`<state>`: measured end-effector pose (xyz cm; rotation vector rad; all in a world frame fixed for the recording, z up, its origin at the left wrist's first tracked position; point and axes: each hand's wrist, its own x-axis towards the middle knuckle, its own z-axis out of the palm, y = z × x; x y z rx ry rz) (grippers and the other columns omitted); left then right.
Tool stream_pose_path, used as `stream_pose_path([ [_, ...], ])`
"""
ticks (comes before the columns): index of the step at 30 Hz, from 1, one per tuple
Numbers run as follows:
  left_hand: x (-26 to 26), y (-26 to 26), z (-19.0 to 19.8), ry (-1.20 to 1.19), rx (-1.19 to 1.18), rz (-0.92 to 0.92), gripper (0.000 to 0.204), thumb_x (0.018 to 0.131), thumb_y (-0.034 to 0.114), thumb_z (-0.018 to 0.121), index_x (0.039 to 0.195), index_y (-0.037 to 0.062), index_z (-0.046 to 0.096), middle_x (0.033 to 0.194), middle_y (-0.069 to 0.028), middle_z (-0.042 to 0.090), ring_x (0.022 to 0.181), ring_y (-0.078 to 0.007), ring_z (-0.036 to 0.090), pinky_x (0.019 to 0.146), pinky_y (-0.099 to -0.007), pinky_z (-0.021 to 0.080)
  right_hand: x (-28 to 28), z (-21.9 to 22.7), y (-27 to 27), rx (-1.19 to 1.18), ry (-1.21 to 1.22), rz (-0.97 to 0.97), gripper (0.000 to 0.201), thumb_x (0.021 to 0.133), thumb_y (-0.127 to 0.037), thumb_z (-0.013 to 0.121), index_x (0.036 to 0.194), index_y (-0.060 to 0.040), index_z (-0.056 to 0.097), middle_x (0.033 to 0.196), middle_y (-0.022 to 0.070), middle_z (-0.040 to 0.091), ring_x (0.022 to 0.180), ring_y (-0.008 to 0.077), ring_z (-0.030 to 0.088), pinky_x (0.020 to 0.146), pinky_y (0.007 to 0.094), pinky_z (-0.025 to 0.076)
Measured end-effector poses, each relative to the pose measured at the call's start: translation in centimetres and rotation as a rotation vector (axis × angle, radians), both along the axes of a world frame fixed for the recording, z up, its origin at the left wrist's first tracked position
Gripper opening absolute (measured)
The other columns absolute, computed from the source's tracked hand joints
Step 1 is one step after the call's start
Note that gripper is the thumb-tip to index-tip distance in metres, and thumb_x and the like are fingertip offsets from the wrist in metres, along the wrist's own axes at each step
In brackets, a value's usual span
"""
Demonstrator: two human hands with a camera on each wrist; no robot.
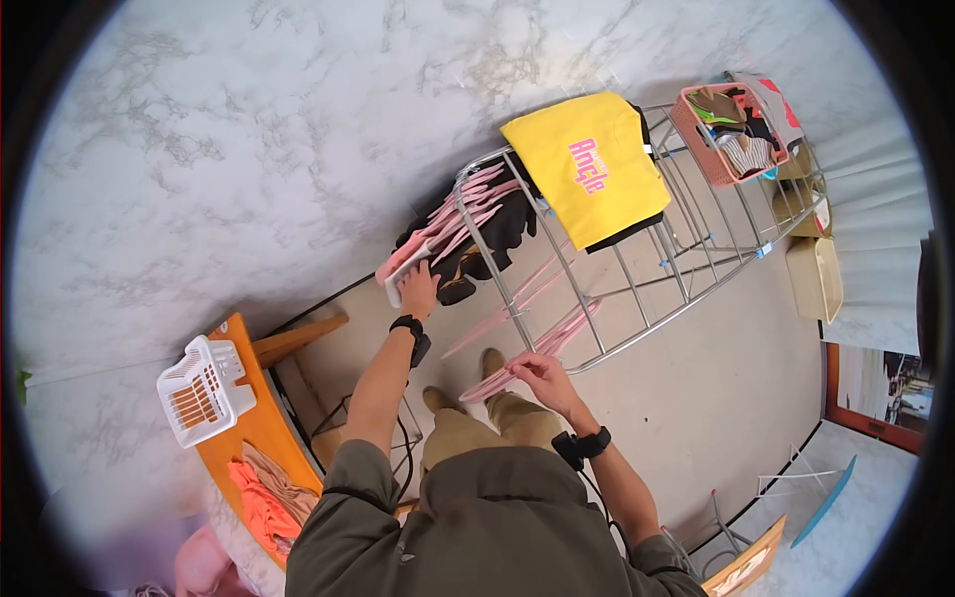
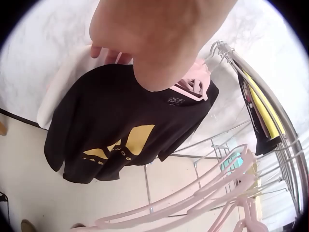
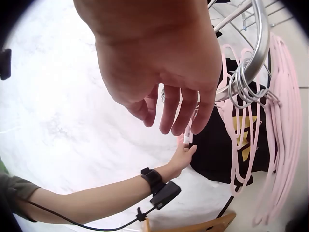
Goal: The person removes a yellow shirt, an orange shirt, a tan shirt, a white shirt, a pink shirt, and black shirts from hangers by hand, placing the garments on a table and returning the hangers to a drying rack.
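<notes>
In the head view, my left hand touches the near end of a row of garments on pink hangers. In the left wrist view, that hand is over the shoulder of a black shirt with a yellow print, its fingertips against a white garment. Relaxed fingers hang from my right hand, with nothing seen in them. It is beside the rack's rounded end, near several bare pink hangers. The head view places this hand by the rack's lower corner.
On the metal rack lie a folded yellow garment and a pink basket of clothes. A white basket and orange cloth are on a wooden table at left. A beige bin stands at right.
</notes>
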<state>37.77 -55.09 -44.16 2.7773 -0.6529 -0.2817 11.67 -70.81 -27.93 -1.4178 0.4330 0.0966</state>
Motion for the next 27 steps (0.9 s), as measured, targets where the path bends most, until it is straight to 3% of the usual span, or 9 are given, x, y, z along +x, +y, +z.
stream_pose_path([
  [5, 0.6, 0.0, -1.7, 0.196, -0.059, -0.003, 0.019, 0.089, 0.021, 0.053, 0.099, 0.0050, 0.051, 0.099, -0.0190, 0.057, 0.095, -0.0400, 0.053, 0.079, -0.0560, 0.038, 0.2, 0.6, 0.0, 0.083, -0.015, 0.014, 0.019, 0.095, -0.014, 0.050, 0.091, 0.0011, 0.061, 0.085, 0.0029, 0.062, 0.078, 0.0088, 0.054, 0.073, 0.0244, 0.045],
  [7, -0.1, 0.7, -1.7, 0.118, -0.363, -0.026, 0.014, 0.088, 0.016, 0.052, 0.090, 0.0027, 0.049, 0.089, -0.0213, 0.057, 0.088, -0.0426, 0.052, 0.073, -0.0530, 0.040, 0.3, 0.7, 0.2, 0.065, -0.015, 0.036, 0.027, 0.098, -0.019, 0.042, 0.091, 0.0012, 0.059, 0.086, 0.0044, 0.062, 0.080, 0.0111, 0.056, 0.075, 0.0260, 0.046],
  [8, -0.8, 1.2, -1.8, 0.041, -0.367, -0.038, 0.012, 0.088, 0.013, 0.052, 0.088, 0.0013, 0.049, 0.084, -0.0223, 0.055, 0.086, -0.0434, 0.052, 0.071, -0.0492, 0.041, 0.4, 0.8, 0.5, 0.067, -0.019, 0.037, 0.027, 0.098, -0.019, 0.042, 0.091, 0.0012, 0.059, 0.086, 0.0044, 0.062, 0.080, 0.0111, 0.056, 0.075, 0.0260, 0.046],
  [14, -3.8, 5.6, 2.8, 0.016, -0.400, -0.030, 0.012, 0.088, 0.013, 0.051, 0.088, 0.0009, 0.049, 0.083, -0.0217, 0.055, 0.082, -0.0431, 0.053, 0.068, -0.0504, 0.041, 1.2, 1.5, 2.4, 0.090, -0.081, 0.062, 0.036, 0.101, -0.023, 0.034, 0.091, 0.0013, 0.059, 0.086, 0.0066, 0.063, 0.080, 0.0148, 0.059, 0.076, 0.0280, 0.048],
  [20, -6.9, 12.1, 5.4, -0.020, -0.351, 0.105, 0.013, 0.088, 0.015, 0.052, 0.085, 0.0028, 0.049, 0.083, -0.0201, 0.056, 0.080, -0.0422, 0.053, 0.065, -0.0502, 0.041, 1.9, 1.5, 4.2, -0.188, -0.122, 0.232, 0.028, 0.097, -0.017, 0.039, 0.093, 0.0013, 0.060, 0.083, 0.0086, 0.063, 0.077, 0.0150, 0.058, 0.075, 0.0286, 0.048],
  [23, -9.1, 16.6, 7.8, -0.055, -0.270, 0.164, 0.014, 0.088, 0.017, 0.053, 0.084, 0.0037, 0.050, 0.080, -0.0189, 0.057, 0.079, -0.0412, 0.054, 0.064, -0.0496, 0.041, 3.9, 1.5, 6.0, -0.256, -0.077, 0.290, 0.019, 0.092, -0.012, 0.047, 0.099, 0.0001, 0.060, 0.092, 0.0119, 0.063, 0.086, 0.0201, 0.059, 0.081, 0.0318, 0.047],
  [25, -10.3, 20.1, 9.7, -0.087, -0.220, 0.203, 0.014, 0.087, 0.017, 0.053, 0.083, 0.0040, 0.050, 0.079, -0.0185, 0.057, 0.078, -0.0407, 0.054, 0.063, -0.0492, 0.041, 6.0, 1.8, 8.2, -0.440, -0.416, 0.115, 0.024, 0.086, -0.010, 0.056, 0.108, -0.0006, 0.057, 0.103, 0.0158, 0.060, 0.097, 0.0287, 0.058, 0.088, 0.0368, 0.044],
  [26, -11.0, 21.9, 10.6, -0.083, -0.259, 0.176, 0.014, 0.087, 0.017, 0.054, 0.083, 0.0040, 0.051, 0.078, -0.0181, 0.057, 0.077, -0.0402, 0.054, 0.062, -0.0488, 0.042, 7.2, 2.0, 9.3, -0.422, -0.436, 0.153, 0.024, 0.086, -0.010, 0.056, 0.108, -0.0006, 0.057, 0.103, 0.0158, 0.060, 0.097, 0.0287, 0.058, 0.088, 0.0368, 0.044],
  [27, -11.9, 23.6, 11.8, -0.074, -0.299, 0.149, 0.015, 0.086, 0.018, 0.054, 0.082, 0.0040, 0.051, 0.077, -0.0178, 0.057, 0.076, -0.0397, 0.054, 0.062, -0.0485, 0.042, 8.5, 2.3, 10.4, -0.580, -0.510, 0.143, 0.029, 0.084, -0.010, 0.059, 0.111, -0.0009, 0.055, 0.108, 0.0170, 0.058, 0.101, 0.0319, 0.056, 0.090, 0.0386, 0.043],
])
